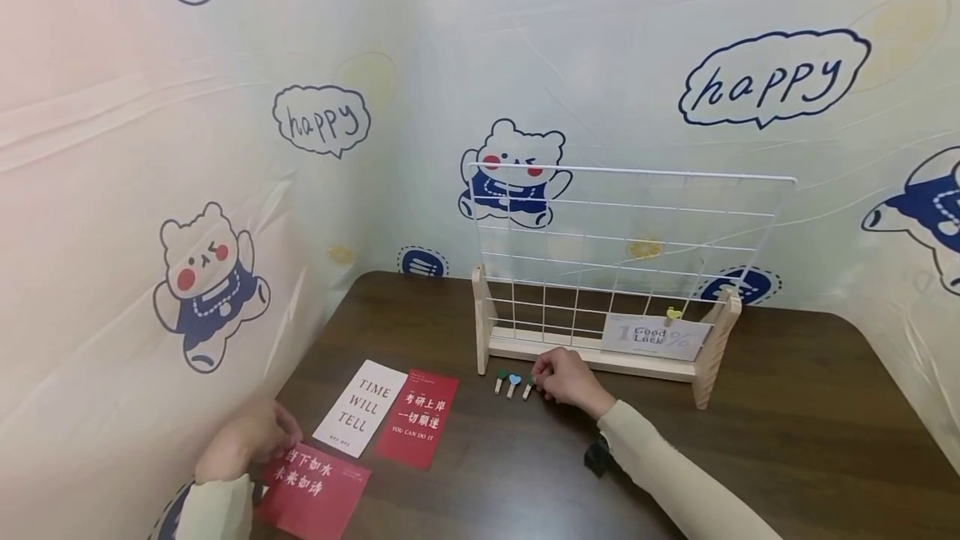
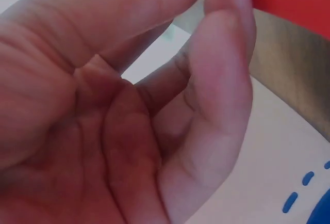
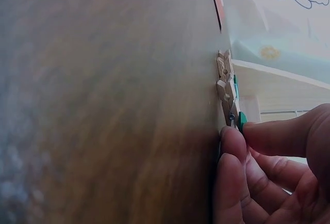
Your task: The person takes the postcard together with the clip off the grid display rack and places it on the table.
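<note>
My left hand pinches the upper left corner of a red card with white lettering, at the table's left front. In the left wrist view only an edge of that red card shows beyond the fingertips. At the table's middle, my right hand has thumb and fingers on a small wooden clothespin with a green ornament. Up close, the right wrist view shows the green ornament between thumb and fingertips. To its left lie a blue-heart clothespin and another green-topped clothespin.
A white wire grid stands in a wooden frame at the back. A yellow-ornamented clip holds a "Good Luck" card on it. A white card and a second red card lie left on the brown table.
</note>
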